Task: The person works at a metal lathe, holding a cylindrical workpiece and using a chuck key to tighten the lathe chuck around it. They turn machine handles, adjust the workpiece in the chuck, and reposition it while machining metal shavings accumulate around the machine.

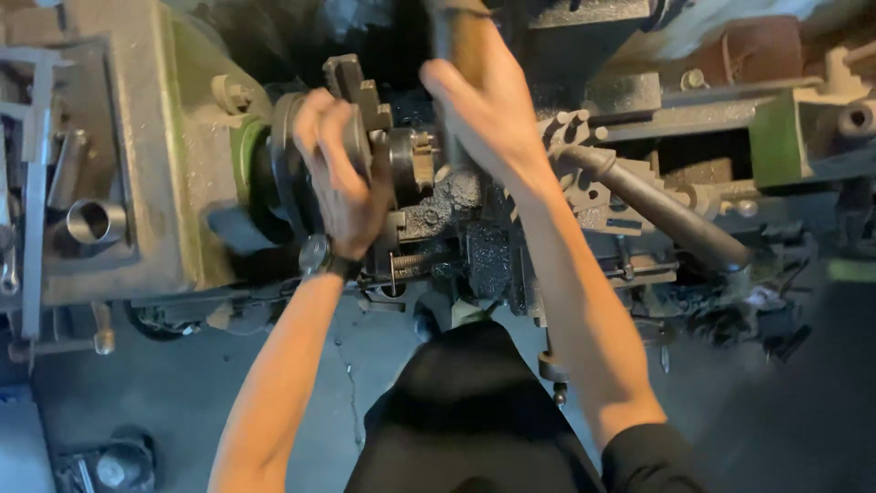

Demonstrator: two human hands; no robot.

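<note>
Hands [401, 155] on lathe chuck [301, 146] — handle [456, 46]

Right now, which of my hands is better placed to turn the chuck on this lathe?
Left. Your left hand is already wrapped around the round chuck, with the fingers curled over its rim. Your right hand is busy higher up, gripping a dark upright handle beside the chuck.
</note>
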